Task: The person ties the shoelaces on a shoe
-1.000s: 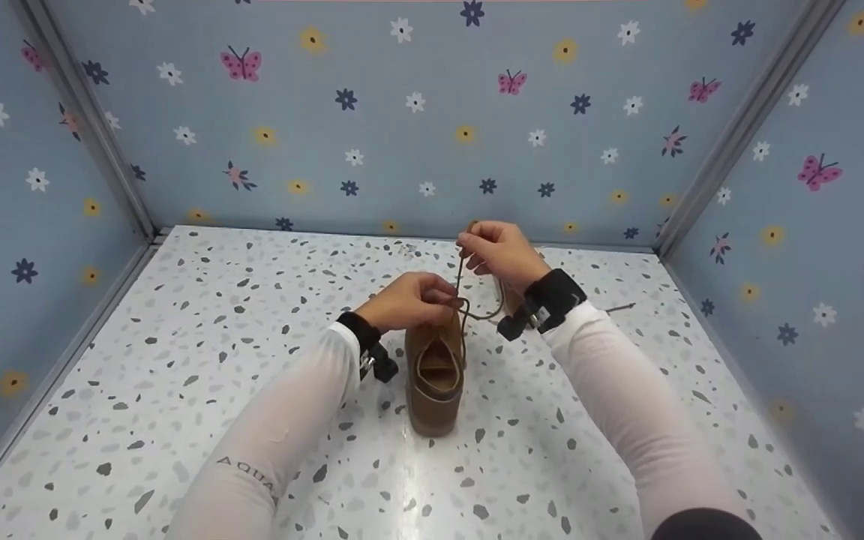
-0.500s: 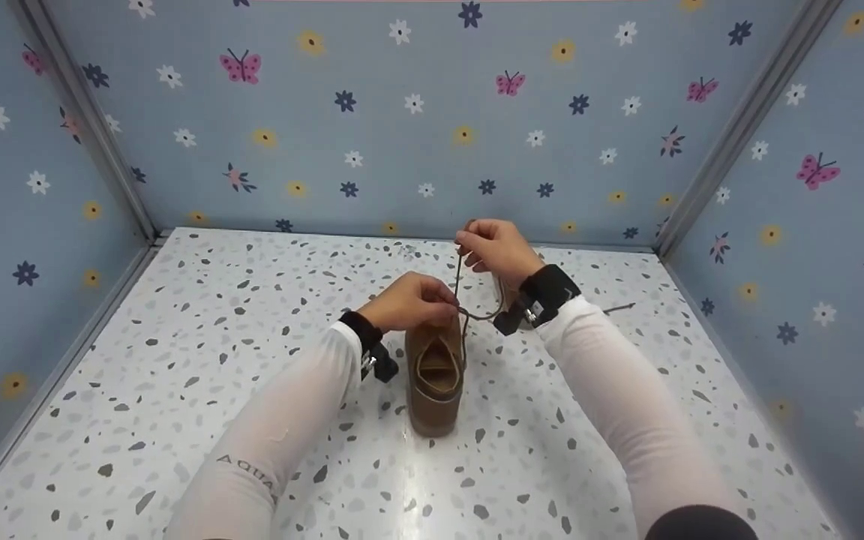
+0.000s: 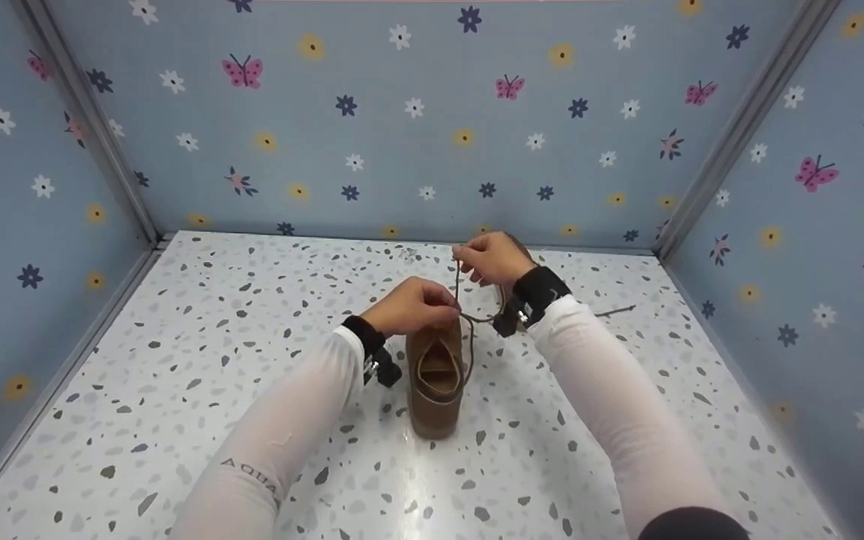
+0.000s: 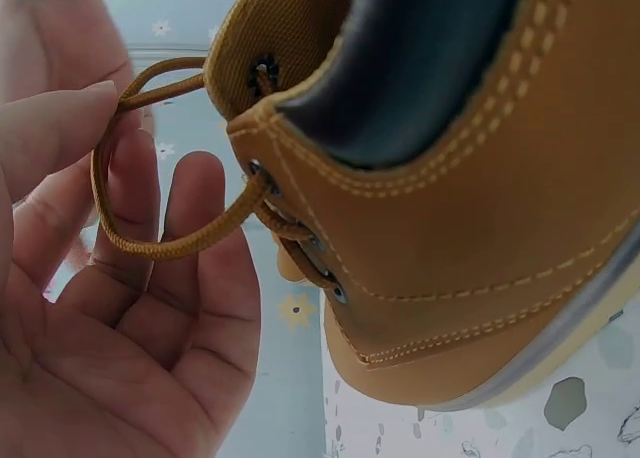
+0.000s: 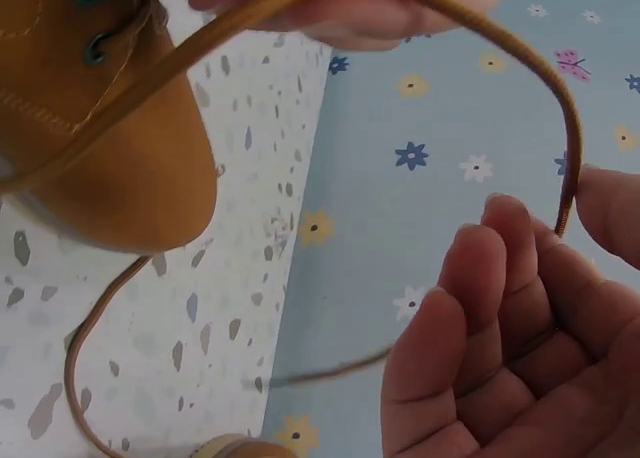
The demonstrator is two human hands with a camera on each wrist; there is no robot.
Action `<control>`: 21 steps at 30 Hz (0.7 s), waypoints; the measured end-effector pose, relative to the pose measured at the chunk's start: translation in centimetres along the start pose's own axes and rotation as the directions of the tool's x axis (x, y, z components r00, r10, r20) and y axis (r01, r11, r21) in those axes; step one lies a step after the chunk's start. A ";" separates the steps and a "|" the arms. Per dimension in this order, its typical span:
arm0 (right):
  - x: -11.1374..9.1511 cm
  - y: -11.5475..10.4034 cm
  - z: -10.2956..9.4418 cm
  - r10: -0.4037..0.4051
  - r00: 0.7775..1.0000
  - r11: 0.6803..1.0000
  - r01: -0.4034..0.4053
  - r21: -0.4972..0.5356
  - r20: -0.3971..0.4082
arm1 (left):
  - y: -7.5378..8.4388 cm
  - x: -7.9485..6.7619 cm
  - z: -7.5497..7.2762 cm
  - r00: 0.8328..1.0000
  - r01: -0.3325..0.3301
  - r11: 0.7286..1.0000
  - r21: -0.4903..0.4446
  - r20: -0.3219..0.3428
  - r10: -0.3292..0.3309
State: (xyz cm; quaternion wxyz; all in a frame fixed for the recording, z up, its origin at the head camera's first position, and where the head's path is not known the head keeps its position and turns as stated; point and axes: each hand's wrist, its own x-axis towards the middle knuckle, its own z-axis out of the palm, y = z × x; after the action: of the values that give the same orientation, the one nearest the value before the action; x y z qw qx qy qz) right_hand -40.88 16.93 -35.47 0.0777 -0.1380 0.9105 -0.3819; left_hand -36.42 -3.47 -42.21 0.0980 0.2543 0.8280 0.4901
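Observation:
A tan lace-up boot stands on the speckled tabletop, its heel toward me. In the left wrist view the boot's upper shows its eyelets and padded collar. My left hand is at the lacing and pinches a loop of brown shoelace between thumb and finger. Farther back and higher, my right hand pinches the lace, which runs taut between the two hands. In the right wrist view the lace arches up to the right thumb. The left hand hides the boot's toe in the head view.
A second brown shoe lies mostly hidden behind the right hand and wrist. A thin lace end sticks out on the tabletop to the right. Patterned blue panels enclose the back and both sides.
The right hand has come slightly lower, so the lace between the hands is shorter. A loop of lace beside the boot has slackened outward to the right. The left hand stays about in place.

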 end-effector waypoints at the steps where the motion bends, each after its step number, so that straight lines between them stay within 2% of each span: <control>1: 0.0 0.3 0.0 0.006 1.000 0.999 -0.006 -0.037 0.008 | 0.0 0.0 0.0 1.000 0.006 1.000 -0.006 0.001 -0.006; 3: -0.1 0.8 0.0 0.008 1.000 0.996 -0.006 -0.090 0.023 | -0.1 -0.1 0.0 1.000 0.019 1.000 -0.025 0.001 -0.019; 8: -0.4 1.7 -0.2 -0.015 0.999 0.993 0.020 -0.118 0.048 | -0.3 -0.4 -0.3 0.999 0.043 0.998 -0.053 -0.016 -0.044; 13: -0.8 3.0 -0.3 -0.054 0.998 0.993 0.058 -0.100 0.039 | -0.6 -0.6 -0.4 0.998 0.049 0.997 -0.058 -0.031 -0.051; 21: -2.7 5.6 -0.1 -0.044 0.997 0.999 0.044 -0.012 0.061 | -0.7 -0.8 -0.4 0.997 0.065 0.997 -0.044 -0.037 -0.067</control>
State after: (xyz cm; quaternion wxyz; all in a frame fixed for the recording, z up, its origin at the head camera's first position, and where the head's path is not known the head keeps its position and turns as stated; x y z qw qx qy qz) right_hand -39.37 21.59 -39.28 0.0960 -0.1700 0.9070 -0.3732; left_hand -36.12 -4.48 -42.63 0.1036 0.2151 0.8269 0.5091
